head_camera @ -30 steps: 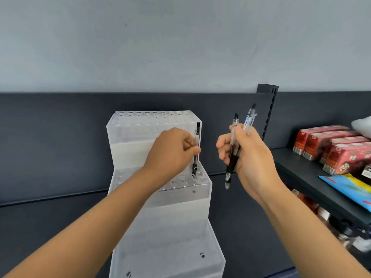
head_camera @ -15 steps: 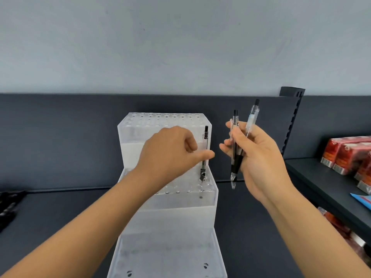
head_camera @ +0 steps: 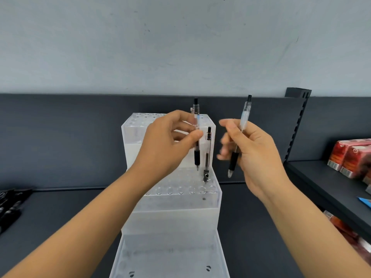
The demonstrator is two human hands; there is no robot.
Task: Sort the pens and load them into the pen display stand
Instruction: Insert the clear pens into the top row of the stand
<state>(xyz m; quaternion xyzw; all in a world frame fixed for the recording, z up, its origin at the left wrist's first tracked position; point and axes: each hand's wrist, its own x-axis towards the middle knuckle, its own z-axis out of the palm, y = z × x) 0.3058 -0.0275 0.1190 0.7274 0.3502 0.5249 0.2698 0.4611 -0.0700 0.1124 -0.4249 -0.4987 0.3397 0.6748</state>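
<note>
Left hand (head_camera: pixel 168 145) pinching clear pen (head_camera: pixel 197 157) (black rubbery grip) over frosted stepped stand (head_camera: pixel 174 206). Right hand (head_camera: pixel 255 153) pinching second pen (head_camera: pixel 244 115).

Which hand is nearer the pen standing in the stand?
Left. The left hand is right beside the clear black-topped pen standing in the frosted tiered stand; the right hand is farther off to its right.

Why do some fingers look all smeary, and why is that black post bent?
Head view: on the right hand the lower fingers are smeared by motion blur; the left hand and its pen look sharper; the black post leans near the edge, wide-angle distortion; light is soft and even.
</note>
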